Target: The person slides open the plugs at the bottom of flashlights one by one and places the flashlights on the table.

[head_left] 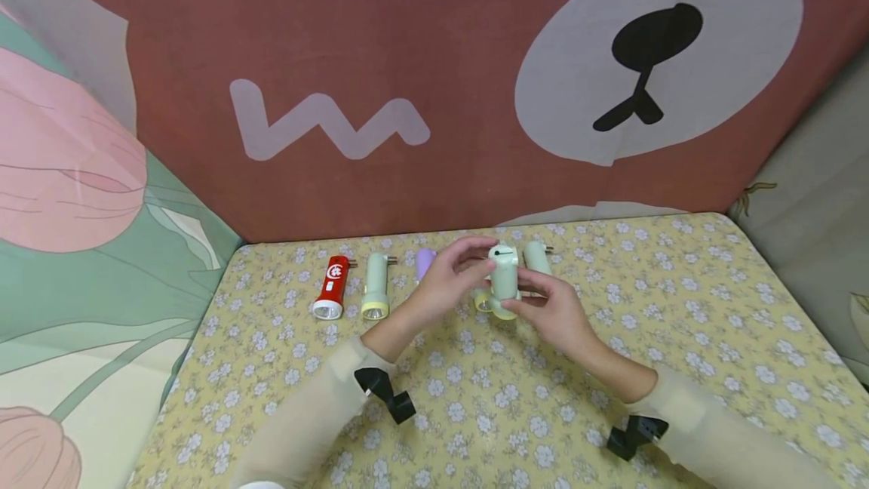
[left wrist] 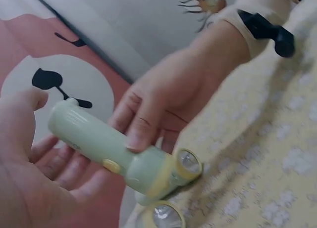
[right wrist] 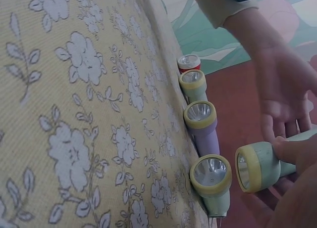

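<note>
Above the table, my right hand pinches a pale green flashlight near its yellow-rimmed head, thumb on the near side. My left hand is at the flashlight's tail end, its fingers loosely extended. In the left wrist view the left fingers pass behind the tail, while the thumb stands away from it. A yellow button shows on the barrel. The lens faces the row of other flashlights in the right wrist view.
On the flowered tablecloth lie a red flashlight, a green one and a purple one, partly hidden by the left hand. Another green flashlight with plug prongs lies to the right. One yellow-rimmed head shows between the hands.
</note>
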The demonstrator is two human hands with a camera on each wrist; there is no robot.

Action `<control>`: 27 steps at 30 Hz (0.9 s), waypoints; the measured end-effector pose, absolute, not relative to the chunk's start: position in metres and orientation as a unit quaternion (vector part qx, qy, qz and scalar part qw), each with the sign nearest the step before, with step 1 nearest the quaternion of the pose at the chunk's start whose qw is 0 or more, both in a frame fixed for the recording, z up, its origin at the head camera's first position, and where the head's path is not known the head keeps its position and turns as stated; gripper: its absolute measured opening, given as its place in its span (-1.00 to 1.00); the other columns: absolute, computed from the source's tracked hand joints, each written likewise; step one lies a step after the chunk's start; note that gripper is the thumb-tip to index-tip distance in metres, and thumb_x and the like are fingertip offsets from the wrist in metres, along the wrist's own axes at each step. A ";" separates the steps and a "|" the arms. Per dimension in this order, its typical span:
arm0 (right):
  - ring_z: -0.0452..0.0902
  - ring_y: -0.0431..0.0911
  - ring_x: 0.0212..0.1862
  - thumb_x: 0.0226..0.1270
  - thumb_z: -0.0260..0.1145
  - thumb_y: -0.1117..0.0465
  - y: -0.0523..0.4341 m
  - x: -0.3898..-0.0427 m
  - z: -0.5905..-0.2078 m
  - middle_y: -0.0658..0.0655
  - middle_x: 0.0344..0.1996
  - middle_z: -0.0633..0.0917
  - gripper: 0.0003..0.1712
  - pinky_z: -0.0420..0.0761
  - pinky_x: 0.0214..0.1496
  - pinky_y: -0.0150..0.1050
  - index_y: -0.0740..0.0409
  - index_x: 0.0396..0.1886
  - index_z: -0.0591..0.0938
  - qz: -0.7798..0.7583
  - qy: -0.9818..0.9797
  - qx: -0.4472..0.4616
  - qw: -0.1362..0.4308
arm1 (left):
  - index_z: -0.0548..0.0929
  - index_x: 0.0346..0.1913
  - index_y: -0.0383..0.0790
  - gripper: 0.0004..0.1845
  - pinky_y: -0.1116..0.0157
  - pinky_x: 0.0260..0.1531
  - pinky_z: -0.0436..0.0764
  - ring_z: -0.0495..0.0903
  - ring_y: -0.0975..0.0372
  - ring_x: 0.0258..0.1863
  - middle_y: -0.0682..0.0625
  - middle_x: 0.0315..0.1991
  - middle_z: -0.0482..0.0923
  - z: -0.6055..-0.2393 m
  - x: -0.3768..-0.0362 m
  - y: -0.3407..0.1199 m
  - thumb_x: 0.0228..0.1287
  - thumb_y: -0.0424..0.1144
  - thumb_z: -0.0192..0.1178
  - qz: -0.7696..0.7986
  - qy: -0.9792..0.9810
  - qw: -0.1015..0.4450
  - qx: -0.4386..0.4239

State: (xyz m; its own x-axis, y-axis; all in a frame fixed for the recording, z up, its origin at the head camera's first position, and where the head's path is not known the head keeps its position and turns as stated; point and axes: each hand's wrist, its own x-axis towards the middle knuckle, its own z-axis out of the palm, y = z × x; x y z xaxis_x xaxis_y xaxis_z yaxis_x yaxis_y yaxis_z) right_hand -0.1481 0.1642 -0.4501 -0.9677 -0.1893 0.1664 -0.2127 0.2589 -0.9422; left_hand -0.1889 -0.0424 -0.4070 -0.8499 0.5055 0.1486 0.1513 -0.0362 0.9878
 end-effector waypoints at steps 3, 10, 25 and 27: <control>0.62 0.12 0.16 0.33 0.46 0.30 0.165 -0.148 -0.451 0.26 0.14 0.68 -0.42 0.69 0.10 -0.21 0.28 0.32 0.57 0.595 -0.793 0.128 0.011 | 0.46 0.38 -0.32 -0.59 0.08 0.11 0.66 0.57 0.03 0.21 -0.23 0.23 0.51 -0.401 -0.189 -0.043 0.61 -0.24 0.06 0.690 0.671 0.166 0.217; 0.63 0.12 0.15 0.30 0.48 0.31 0.164 -0.149 -0.452 0.25 0.12 0.69 -0.47 0.69 0.10 -0.24 0.28 0.26 0.62 0.594 -0.794 0.129 0.019 | 0.57 0.25 -0.31 -0.66 0.12 0.06 0.69 0.62 0.07 0.15 -0.17 0.15 0.58 -0.395 -0.189 -0.041 0.59 -0.21 0.09 0.693 0.678 0.171 0.177; 0.64 0.09 0.14 0.24 0.50 0.36 0.161 -0.148 -0.456 0.24 0.12 0.70 -0.48 0.69 0.07 -0.30 0.29 0.22 0.64 0.603 -0.787 0.130 0.026 | 0.64 0.11 -0.33 -0.73 0.14 -0.07 0.74 0.67 0.13 -0.03 -0.16 0.00 0.65 -0.391 -0.185 -0.035 0.54 -0.24 0.14 0.684 0.701 0.153 0.131; 0.64 0.09 0.14 0.24 0.50 0.37 0.160 -0.147 -0.456 0.24 0.13 0.69 -0.47 0.69 0.07 -0.30 0.28 0.23 0.64 0.605 -0.785 0.130 0.026 | 0.64 0.11 -0.32 -0.73 0.13 -0.07 0.74 0.66 0.13 -0.03 -0.15 0.00 0.65 -0.391 -0.185 -0.035 0.54 -0.23 0.13 0.685 0.700 0.155 0.127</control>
